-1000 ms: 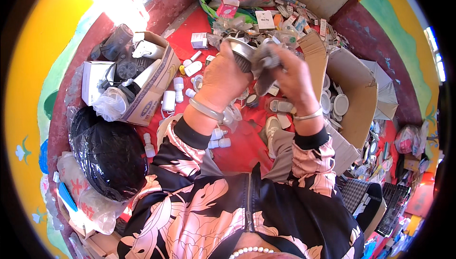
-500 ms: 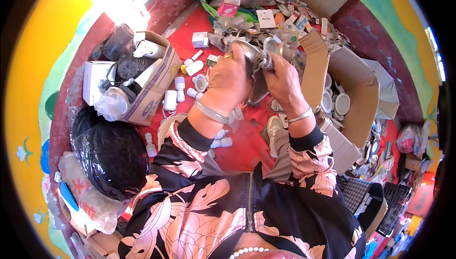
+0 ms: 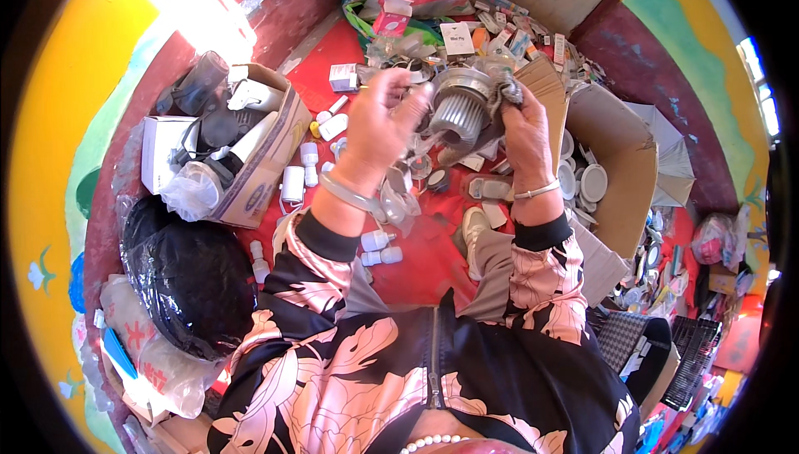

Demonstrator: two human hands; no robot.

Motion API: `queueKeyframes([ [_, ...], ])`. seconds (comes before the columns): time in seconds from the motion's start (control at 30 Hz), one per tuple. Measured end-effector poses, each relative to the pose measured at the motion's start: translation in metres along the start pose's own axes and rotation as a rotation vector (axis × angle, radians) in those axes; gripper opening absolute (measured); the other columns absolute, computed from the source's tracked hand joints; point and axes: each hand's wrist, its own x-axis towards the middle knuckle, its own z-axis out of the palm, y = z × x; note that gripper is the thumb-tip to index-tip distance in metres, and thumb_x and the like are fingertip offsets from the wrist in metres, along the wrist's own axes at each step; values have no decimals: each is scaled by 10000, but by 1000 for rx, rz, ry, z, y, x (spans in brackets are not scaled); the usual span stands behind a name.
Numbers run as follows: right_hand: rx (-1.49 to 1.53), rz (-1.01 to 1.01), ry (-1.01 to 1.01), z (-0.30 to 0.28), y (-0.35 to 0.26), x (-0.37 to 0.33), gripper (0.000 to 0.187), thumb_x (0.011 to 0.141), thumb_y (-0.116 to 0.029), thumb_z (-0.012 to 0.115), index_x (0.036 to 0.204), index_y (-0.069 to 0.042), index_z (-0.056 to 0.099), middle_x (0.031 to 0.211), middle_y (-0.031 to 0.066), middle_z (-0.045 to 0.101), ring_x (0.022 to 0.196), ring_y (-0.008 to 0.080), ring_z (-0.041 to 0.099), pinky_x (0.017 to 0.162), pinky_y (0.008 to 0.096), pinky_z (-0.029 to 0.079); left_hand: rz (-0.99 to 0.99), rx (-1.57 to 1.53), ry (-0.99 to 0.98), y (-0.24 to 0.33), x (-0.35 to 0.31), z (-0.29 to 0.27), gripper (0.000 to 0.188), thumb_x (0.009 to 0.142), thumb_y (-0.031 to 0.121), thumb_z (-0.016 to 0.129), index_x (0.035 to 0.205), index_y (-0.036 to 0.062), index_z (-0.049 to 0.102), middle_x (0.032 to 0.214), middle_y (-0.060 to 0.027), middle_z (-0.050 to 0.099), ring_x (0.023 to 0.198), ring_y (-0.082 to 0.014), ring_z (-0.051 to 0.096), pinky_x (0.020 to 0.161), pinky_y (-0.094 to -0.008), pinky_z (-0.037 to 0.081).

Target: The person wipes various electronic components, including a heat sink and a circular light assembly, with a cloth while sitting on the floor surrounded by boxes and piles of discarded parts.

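A round ribbed metal downlight (image 3: 458, 113) hangs in front of me, its finned body tilted toward me. My right hand (image 3: 526, 133) is closed around a grey rag (image 3: 503, 88) at the light's right edge, gripping the rim through the cloth. To the left of the light, my left hand (image 3: 381, 125) is raised with its fingers apart, somewhat smeared by motion, and holds nothing. Below the two hands lie clear plastic wrapping (image 3: 401, 204) and small round lamp parts on the red sheet (image 3: 416, 267).
At left stand a carton (image 3: 262, 167) of lamps and cables and a black plastic bag (image 3: 187, 275). White track lights (image 3: 292, 184) lie scattered beside them. An open carton (image 3: 620, 154) with white discs is at right. Small boxes (image 3: 458, 39) pile up at the back.
My left hand has let go of the light and moved left. The light has turned, so its finned side now shows. My right hand has shifted slightly right with the rag.
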Motion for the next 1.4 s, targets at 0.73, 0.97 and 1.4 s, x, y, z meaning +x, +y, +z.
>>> queueKeyframes([
  [0.73, 675, 112, -54, 28, -8, -21, 155, 901, -31, 507, 1035, -42, 586, 943, 28, 620, 840, 130, 600, 751, 265, 492, -141, -1087, -56, 17, -8, 19, 326, 944, 125, 487, 1250, 20, 439, 1146, -93, 565, 1015, -177, 578, 895, -310, 469],
  [0.97, 342, 90, -178, 22, -21, -25, 112, 888, -102, 564, 968, -35, 605, 809, -36, 595, 718, 54, 536, 629, 197, 423, -67, -993, -249, 19, -2, -13, 328, 909, 89, 541, 1216, 5, 461, 1113, -83, 568, 1010, -153, 566, 881, -291, 461],
  [1.4, -65, 35, -290, 9, -56, -23, 226, 856, 2, 528, 1070, 15, 598, 881, -34, 596, 814, 40, 498, 730, 199, 429, -70, -580, -364, 11, -11, -8, 304, 869, 116, 625, 1140, 9, 539, 999, -28, 600, 905, -80, 545, 811, -245, 452],
])
